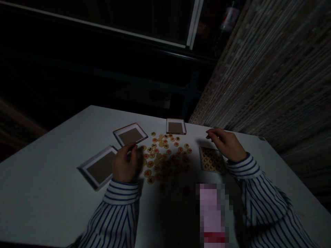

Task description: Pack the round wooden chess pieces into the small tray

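Observation:
Round wooden Chinese chess pieces [156, 150] with red or dark characters lie spread over the middle of the white table [64, 155]. My left hand [125, 163] is at the left side of the spread, thumb and forefinger drawn together. Whatever its fingertips may hold cannot be made out. At the right, my right hand [227, 143] hovers by the top edge of a shallow box [212, 160] filled with dark-marked pieces. The fingers of that hand are pinched; a small dark shape at their tips is too dim to name. Shadow covers the nearer pieces.
Three shallow trays with brown bottoms stand around the pieces: a left tray [100, 168], an upper-left tray [130, 134] and a far tray [176, 127]. A pixelated pink patch [212, 210] covers something near the front. A string curtain [253, 75] hangs behind the right edge.

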Tool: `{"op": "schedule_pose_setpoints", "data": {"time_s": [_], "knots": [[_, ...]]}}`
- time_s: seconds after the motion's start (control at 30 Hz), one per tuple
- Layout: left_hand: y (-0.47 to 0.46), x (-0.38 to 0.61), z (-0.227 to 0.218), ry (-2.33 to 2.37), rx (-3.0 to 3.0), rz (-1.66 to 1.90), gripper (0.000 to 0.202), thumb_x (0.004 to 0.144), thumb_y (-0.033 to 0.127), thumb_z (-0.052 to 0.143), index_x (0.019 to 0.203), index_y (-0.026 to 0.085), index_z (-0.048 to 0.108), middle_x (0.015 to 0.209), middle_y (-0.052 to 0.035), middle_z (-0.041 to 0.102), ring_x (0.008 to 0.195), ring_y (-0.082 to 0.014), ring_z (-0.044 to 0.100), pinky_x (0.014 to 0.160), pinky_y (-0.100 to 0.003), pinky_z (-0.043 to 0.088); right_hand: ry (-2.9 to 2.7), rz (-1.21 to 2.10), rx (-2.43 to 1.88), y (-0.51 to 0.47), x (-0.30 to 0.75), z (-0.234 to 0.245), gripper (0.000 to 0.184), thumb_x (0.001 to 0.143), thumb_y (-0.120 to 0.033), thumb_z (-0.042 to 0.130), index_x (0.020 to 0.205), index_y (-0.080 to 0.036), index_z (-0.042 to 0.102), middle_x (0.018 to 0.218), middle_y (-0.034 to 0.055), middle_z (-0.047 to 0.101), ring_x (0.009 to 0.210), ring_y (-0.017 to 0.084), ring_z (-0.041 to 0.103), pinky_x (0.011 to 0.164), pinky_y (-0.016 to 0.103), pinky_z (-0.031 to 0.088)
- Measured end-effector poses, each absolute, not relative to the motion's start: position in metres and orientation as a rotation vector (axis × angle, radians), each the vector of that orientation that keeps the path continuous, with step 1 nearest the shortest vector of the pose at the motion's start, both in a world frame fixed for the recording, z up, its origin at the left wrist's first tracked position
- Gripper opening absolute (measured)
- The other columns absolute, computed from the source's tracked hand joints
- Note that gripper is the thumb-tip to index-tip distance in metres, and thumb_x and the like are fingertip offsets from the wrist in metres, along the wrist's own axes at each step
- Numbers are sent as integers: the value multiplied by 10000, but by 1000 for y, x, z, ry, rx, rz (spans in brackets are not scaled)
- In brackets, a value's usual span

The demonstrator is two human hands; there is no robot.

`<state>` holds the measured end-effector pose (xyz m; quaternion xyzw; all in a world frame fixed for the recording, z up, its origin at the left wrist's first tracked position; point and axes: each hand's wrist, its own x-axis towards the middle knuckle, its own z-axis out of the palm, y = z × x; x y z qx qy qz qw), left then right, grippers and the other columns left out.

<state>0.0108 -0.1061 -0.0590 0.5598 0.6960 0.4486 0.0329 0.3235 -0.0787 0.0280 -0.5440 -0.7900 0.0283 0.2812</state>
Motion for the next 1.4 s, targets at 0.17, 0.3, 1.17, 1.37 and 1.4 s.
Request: {"op": "schedule_pose_setpoints", "data": {"time_s": [0.17,0.3,1.17,1.37,1.4], "knots": [[-104,6,-63,2136,1739,1343,307,797,347,428,1014,192,581,957,-72,632,820,-206,601,689,-325,469,-2124,80,-1443,-76,324,25,293,861,-355,386,917,-167,603,804,46,670,664,147,603,629,264,455],[-100,1,-67,2106,1786,1321,316,794,361,429,1009,187,582,960,-76,632,855,-216,596,698,-332,471,-2104,97,-1460,-75,325,24,287,860,-356,393,927,-165,596,803,45,670,689,152,613,644,267,462],[-103,9,-64,2002,1698,1393,282,782,404,457,914,213,617,857,-46,663,800,-196,621,696,-326,499,-2040,201,-1484,-73,344,16,285,854,-352,413,977,-168,593,831,47,673,703,154,609,665,289,478],[-97,7,-61,1966,1849,1284,269,781,389,470,906,210,627,896,-37,659,803,-185,609,700,-291,483,-2063,148,-1494,-68,352,21,287,850,-343,415,967,-157,599,829,51,674,674,148,608,637,277,475],[-96,7,-60,1959,1876,1285,268,781,387,474,900,205,629,894,-35,658,798,-181,608,706,-286,479,-2063,143,-1492,-67,353,23,288,850,-343,415,969,-155,598,825,51,674,670,146,607,631,273,475]]}}
